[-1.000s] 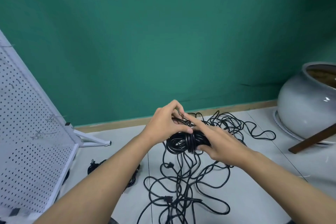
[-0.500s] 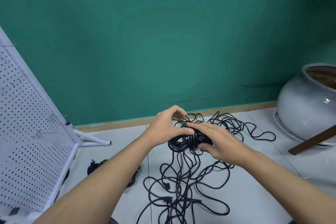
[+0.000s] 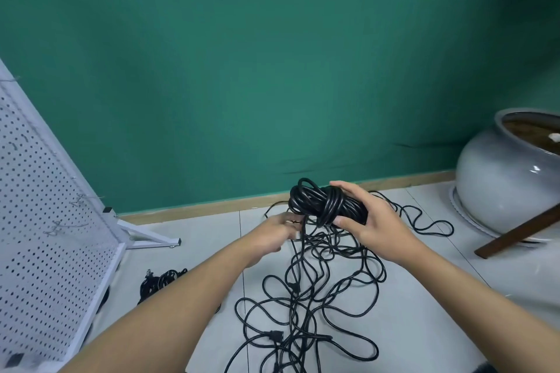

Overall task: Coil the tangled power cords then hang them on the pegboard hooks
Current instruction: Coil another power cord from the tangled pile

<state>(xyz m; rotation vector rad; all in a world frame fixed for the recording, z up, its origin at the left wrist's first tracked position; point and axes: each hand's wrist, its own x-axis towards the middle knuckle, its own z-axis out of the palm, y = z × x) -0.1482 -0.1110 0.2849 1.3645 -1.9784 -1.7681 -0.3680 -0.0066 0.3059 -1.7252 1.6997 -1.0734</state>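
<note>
— Holding up a coiled bundle of black power cord (image 3: 321,203), with fingers and thumb of the right hand (image 3: 378,230) wrapped round its right end. Held well above the floor, in front of the green wall (image 3: 272,70).
— And the left hand (image 3: 277,233)?
— Lower, just left of the bundle, blurred. Curled beside a strand dropping from the coil; cannot tell whether pinching it or only touching.
— Rest of the cord?
— Trailing down from the bundle into a loose tangle (image 3: 318,288) spread over the pale floor tiles (image 3: 409,327), near and centre, with some loops reaching toward the far right.
— Pegboard?
— Standing at the left: white pegboard (image 3: 45,251), leaning, with wire hooks (image 3: 57,228) on its face.
— Anything else?
— A second small cord bundle (image 3: 157,280) lying near the pegboard's foot, partly hidden behind the left forearm. At far right, a big grey ceramic pot (image 3: 500,191), and a brown wooden stick (image 3: 521,230) leaning against it.
</note>
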